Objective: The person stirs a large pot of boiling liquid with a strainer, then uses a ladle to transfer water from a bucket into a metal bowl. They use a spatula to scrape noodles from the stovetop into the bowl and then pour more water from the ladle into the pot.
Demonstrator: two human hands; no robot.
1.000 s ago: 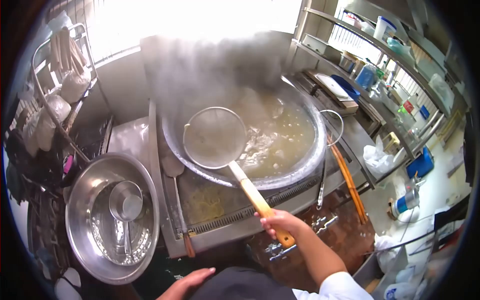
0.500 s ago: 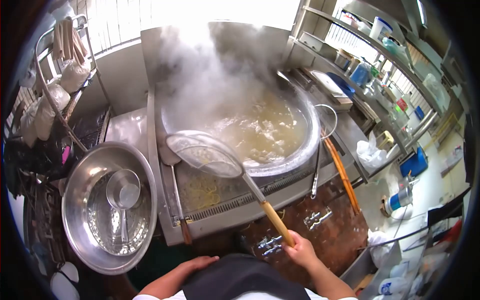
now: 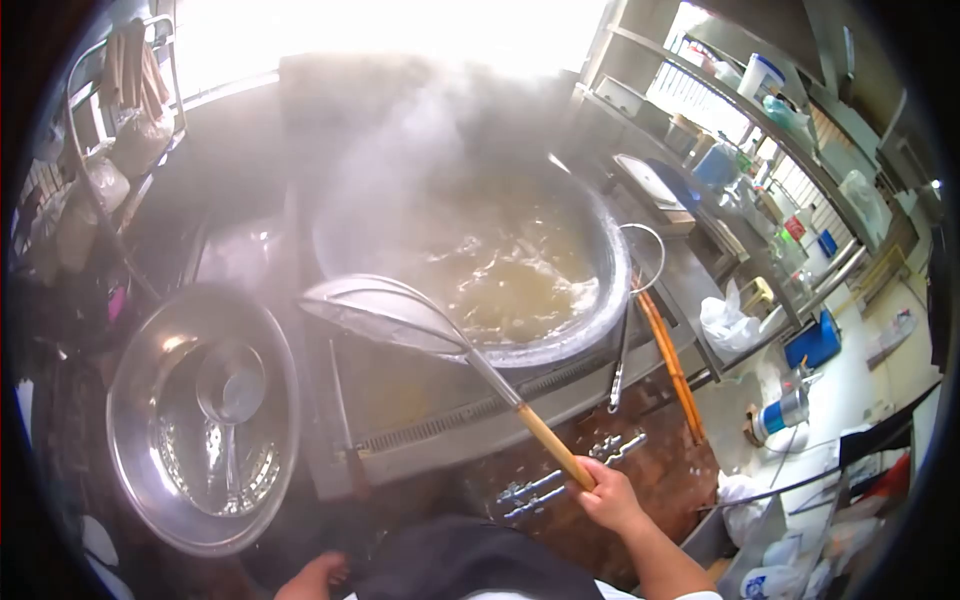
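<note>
My right hand [image 3: 608, 497] is closed around the wooden handle of a large mesh skimmer [image 3: 400, 318]. The skimmer's wide head is tilted over the near left rim of a big round pot [image 3: 618, 290] of bubbling, cloudy liquid. Steam partly veils the pot's left and far sides. Low by the dark apron [image 3: 470, 560], my left hand [image 3: 325, 572] hangs with loosely bent fingers and nothing visible in it. A wide steel basin [image 3: 150, 500] stands to the left, holding a metal ladle [image 3: 232, 395].
Along the stove's left edge lies a long-handled tool [image 3: 340, 400], blurred by steam. Two long wooden sticks [image 3: 668, 360] and a wire ring tool [image 3: 660, 255] lean at the pot's right. Shelves with containers line the right. A white plastic bag [image 3: 728, 322] hangs there.
The skimmer's head has shifted slightly left and tipped more edge-on. My left hand has dropped down and left off the apron. Steam has spread leftward, hazing the basin.
</note>
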